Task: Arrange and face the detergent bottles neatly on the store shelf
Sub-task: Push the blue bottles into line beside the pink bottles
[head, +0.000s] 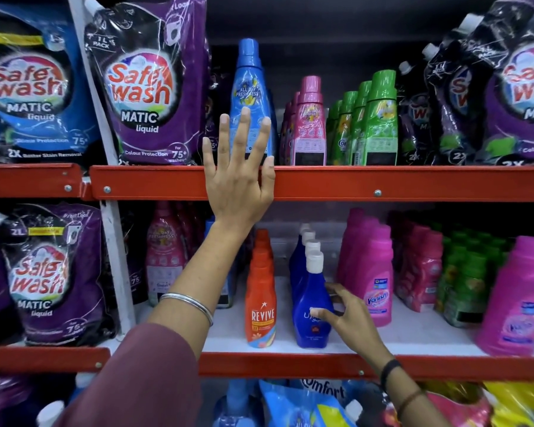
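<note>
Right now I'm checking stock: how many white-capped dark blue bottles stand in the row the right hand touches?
4 show by their caps, single file on the middle shelf: front bottle under the right hand, then three caps behind. More may be hidden.

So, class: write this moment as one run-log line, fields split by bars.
left hand: open, fingers spread on tall blue bottle, upper shelf | right hand: loose grip around dark blue bottle, lower shelf | facing: underway

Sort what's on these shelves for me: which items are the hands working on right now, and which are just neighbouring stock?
In hand:
- tall blue bottle, upper shelf, left hand spread open against it
- dark blue bottle, white cap, lower shelf, right hand closing around it

Neighbouring stock:
- Safe Wash pouches
- orange Revive bottle
- pink Vanish bottle
- green bottles
</note>
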### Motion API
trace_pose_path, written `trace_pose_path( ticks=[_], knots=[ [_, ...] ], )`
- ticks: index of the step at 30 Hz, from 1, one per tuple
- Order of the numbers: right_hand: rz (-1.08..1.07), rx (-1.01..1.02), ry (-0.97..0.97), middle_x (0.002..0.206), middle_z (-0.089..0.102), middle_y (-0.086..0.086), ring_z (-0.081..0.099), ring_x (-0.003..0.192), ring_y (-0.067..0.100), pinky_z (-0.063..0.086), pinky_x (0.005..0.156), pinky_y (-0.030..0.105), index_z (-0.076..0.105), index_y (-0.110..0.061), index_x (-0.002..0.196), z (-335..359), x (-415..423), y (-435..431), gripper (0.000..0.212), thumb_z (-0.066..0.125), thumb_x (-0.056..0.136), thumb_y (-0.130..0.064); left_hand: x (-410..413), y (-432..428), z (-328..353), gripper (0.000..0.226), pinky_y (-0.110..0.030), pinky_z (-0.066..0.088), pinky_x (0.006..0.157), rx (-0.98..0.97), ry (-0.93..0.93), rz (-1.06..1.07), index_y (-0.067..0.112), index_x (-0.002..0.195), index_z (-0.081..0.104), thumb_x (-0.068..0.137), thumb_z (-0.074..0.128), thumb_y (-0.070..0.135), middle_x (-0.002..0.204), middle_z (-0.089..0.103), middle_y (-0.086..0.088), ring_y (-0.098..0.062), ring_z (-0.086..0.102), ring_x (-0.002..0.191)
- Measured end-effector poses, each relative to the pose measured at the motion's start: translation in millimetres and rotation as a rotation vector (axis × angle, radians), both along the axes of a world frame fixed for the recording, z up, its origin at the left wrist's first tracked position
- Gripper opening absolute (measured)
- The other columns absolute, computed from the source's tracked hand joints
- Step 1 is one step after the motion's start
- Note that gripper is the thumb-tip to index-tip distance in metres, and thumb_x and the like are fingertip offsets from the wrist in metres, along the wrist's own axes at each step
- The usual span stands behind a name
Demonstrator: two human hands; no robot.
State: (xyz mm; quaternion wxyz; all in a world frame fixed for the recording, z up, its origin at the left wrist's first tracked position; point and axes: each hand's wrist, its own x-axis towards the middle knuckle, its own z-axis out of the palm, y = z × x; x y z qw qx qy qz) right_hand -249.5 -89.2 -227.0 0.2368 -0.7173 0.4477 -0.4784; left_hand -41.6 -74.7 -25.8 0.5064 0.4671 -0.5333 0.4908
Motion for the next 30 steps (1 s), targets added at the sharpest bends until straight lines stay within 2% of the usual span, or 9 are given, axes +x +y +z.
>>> trace_pose_path(
  ticks=[3,6,9,15,18,20,24,28,30],
  knots=[
    [0.006,0.01,0.009,0.122,0.064,0.002,0.061,0.105,0.012,0.046,0.078,0.011,0.054,-0.014,0.126,0,-1,1,0.057,0.076,0.075,-0.025,-1,1,-1,0.049,-0.053,0.014,0.117,0.013,0.006,0.001,0.026,0.146,0.035,0.099,0.032,0.035,0.155,0.032,-0.005,-0.029,0.023,0.145],
    [-0.007,-0.015,0.028,0.125,0.061,-0.002,0.059,0.108,0.012,0.046,0.087,0.021,0.053,-0.017,0.127,3,-8,8,0.056,0.074,0.077,-0.031,-4,4,-1,0.049,-0.054,0.012,0.117,0.036,0.018,-0.021,0.026,0.147,0.033,0.099,0.03,0.035,0.156,0.031,-0.004,-0.027,0.021,0.145],
    [-0.102,-0.094,-0.028,0.119,0.057,-0.006,0.057,0.105,0.012,0.045,0.088,0.026,0.054,-0.019,0.126,14,-28,19,0.053,0.071,0.079,-0.035,-13,6,0,0.05,-0.054,0.01,0.117,0.068,0.022,-0.049,0.024,0.149,0.029,0.1,0.031,0.034,0.157,0.028,-0.004,-0.024,0.018,0.146],
    [-0.546,-0.481,-0.186,0.111,0.06,0.012,0.058,0.1,0.024,0.05,0.089,0.044,0.057,-0.008,0.116,39,-97,24,0.035,0.067,0.084,-0.016,-53,9,9,0.052,-0.054,0.009,0.116,0.067,-0.024,-0.14,0.023,0.149,0.025,0.099,0.034,0.034,0.157,0.026,-0.005,-0.025,0.019,0.146],
    [-0.796,-0.578,-0.222,0.115,0.058,0.02,0.052,0.11,0.034,0.041,0.097,0.043,0.056,-0.006,0.117,42,-137,22,0.037,0.064,0.083,-0.014,-61,6,9,0.053,-0.054,0.008,0.117,0.076,-0.021,-0.163,0.024,0.15,0.024,0.099,0.034,0.033,0.158,0.025,-0.004,-0.025,0.018,0.147],
    [-0.884,-0.555,-0.252,0.123,0.054,0.022,0.046,0.118,0.036,0.033,0.1,0.038,0.051,-0.006,0.123,38,-161,20,0.044,0.065,0.082,-0.015,-62,3,8,0.052,-0.053,0.008,0.117,0.09,-0.007,-0.16,0.025,0.15,0.023,0.1,0.032,0.035,0.158,0.024,-0.003,-0.024,0.017,0.147],
    [-0.96,-0.423,-0.255,0.135,0.042,0.027,0.037,0.127,0.041,0.027,0.103,0.041,0.035,-0.005,0.134,23,-193,15,0.069,0.072,0.077,-0.018,-58,-3,4,0.051,-0.053,0.008,0.117,0.102,-0.016,-0.115,0.026,0.15,0.023,0.101,0.028,0.038,0.158,0.024,-0.002,-0.024,0.017,0.147],
    [-0.937,-0.196,-0.194,0.149,0.026,0.029,0.025,0.138,0.042,0.03,0.107,0.052,0.021,-0.003,0.144,10,-210,10,0.086,0.073,0.076,-0.016,-58,-5,4,0.05,-0.058,0.008,0.115,0.097,-0.014,-0.108,0.029,0.15,0.022,0.101,0.028,0.038,0.158,0.024,0.001,-0.022,0.016,0.147],
    [-0.927,-0.117,-0.138,0.15,0.022,0.031,0.026,0.137,0.046,0.031,0.105,0.056,0.018,0.001,0.144,6,-214,9,0.088,0.073,0.077,-0.015,-58,-5,5,0.05,-0.06,0.007,0.114,0.093,-0.017,-0.105,0.03,0.15,0.021,0.101,0.028,0.037,0.158,0.024,0.001,-0.022,0.015,0.147]
  ],
)
